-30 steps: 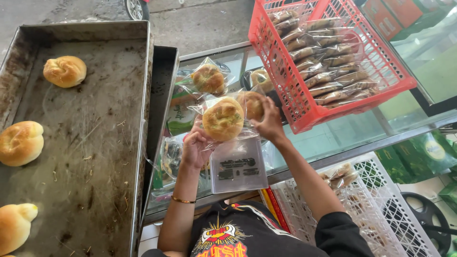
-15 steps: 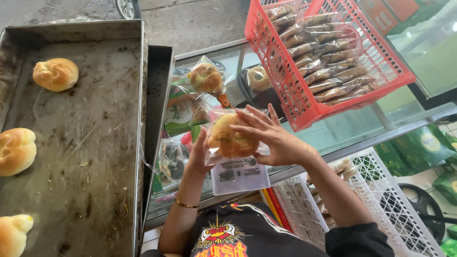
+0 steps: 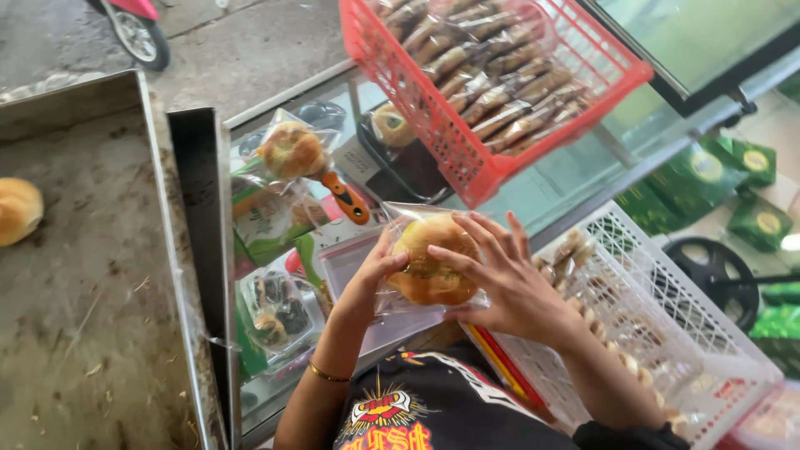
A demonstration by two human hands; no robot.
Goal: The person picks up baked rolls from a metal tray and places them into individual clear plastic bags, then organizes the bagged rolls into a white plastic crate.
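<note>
Fingers [image 3: 467, 250] of both hands now wrap the bagged bun [image 3: 429, 260], drawn nearer the chest.

Clear bagged bun [image 3: 431, 260] in hands; green packets [image 3: 708, 171] right.

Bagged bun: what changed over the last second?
The bun went from held up, bag hanging below, down toward the body. The right hand shifted from its far side to lie across the top; the left hand kept its grip. The red basket stays put.
</note>
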